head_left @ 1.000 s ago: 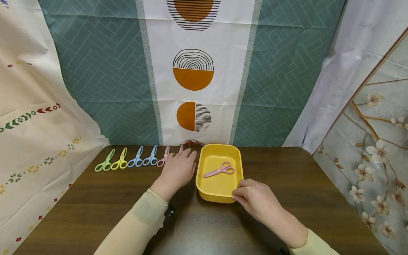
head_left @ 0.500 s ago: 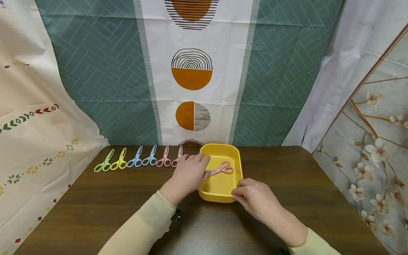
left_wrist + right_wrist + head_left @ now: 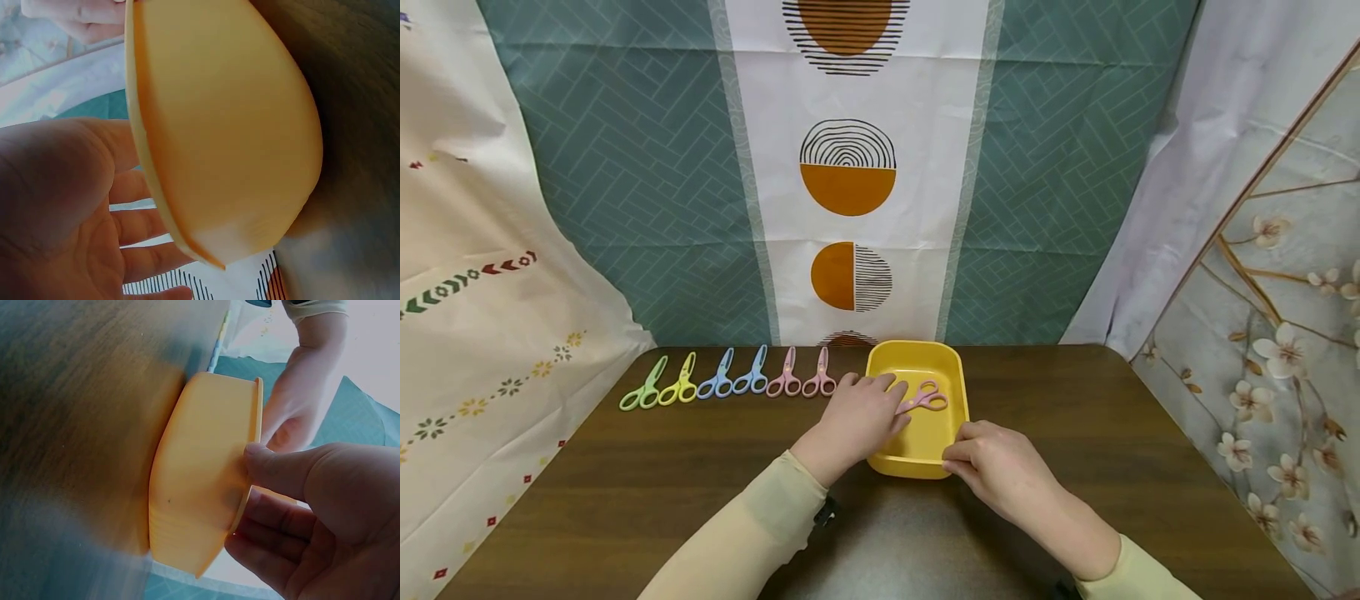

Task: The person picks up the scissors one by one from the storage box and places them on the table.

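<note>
A yellow rectangular plastic tray (image 3: 925, 468) stands on the table, with a pair of pink scissors (image 3: 929, 398) lying in it. My left hand (image 3: 859, 419) reaches over the tray's left rim, fingers loosely extended beside the scissors and covering their blade end. Whether its fingertips touch the scissors is hidden. In the left wrist view, the fingers (image 3: 140, 226) pass behind the tray's wall. My right hand (image 3: 1000, 467) pinches the tray's near right corner. The right wrist view shows that thumb (image 3: 275, 465) outside the rim and the fingers on the inner side.
Several scissors stretch in a row along the table's back left: green scissors (image 3: 643, 385), yellow scissors (image 3: 680, 382), two blue pairs and two pink pairs, the last being pink scissors (image 3: 820, 379) left of the tray. Patterned cloths hang behind the brown table (image 3: 700, 467) and at both sides.
My left hand has moved right, from over the pink scissors in the row to inside the tray at the scissors there. My right hand keeps its hold on the tray corner.
</note>
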A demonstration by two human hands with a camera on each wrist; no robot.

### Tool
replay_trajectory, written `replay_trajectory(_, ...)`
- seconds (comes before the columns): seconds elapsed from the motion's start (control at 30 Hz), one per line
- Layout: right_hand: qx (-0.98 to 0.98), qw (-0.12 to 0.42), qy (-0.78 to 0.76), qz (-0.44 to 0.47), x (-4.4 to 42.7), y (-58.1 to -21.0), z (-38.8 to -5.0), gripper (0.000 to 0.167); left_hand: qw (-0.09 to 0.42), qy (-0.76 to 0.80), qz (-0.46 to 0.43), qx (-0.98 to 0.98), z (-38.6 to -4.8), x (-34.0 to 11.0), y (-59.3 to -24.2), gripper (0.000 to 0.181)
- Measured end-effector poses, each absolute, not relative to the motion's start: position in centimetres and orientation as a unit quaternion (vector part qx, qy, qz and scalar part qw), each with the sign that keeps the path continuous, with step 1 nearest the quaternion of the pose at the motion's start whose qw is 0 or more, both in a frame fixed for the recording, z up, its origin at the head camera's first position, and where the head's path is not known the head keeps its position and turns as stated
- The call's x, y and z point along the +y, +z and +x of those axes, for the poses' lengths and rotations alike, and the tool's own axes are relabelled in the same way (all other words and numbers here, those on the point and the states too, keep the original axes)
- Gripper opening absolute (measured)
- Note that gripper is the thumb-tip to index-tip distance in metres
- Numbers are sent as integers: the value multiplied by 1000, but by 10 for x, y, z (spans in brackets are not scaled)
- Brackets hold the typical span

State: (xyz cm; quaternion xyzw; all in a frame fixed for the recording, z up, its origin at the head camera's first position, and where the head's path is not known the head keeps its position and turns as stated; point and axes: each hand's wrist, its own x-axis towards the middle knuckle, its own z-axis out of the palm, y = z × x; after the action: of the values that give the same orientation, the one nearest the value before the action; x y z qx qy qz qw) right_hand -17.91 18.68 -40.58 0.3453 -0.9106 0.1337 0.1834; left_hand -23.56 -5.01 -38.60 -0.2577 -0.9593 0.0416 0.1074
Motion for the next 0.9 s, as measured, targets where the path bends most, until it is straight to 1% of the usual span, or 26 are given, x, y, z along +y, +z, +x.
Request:
replay_trajectory(0.3, -909, 184, 132, 350, 187, -407, -179, 12, 81, 52, -258, -961, -247, -42, -394, 51)
replay_trajectory(0.57, -911, 181, 131, 346, 186, -405, -179, 11, 72, 56, -258, -962, -256, -36, -401, 47)
replay_trajectory(0.9, -915, 164, 139, 340, 187, -404, -180, 12, 45, 71, -256, -963, -263, -30, -404, 46)
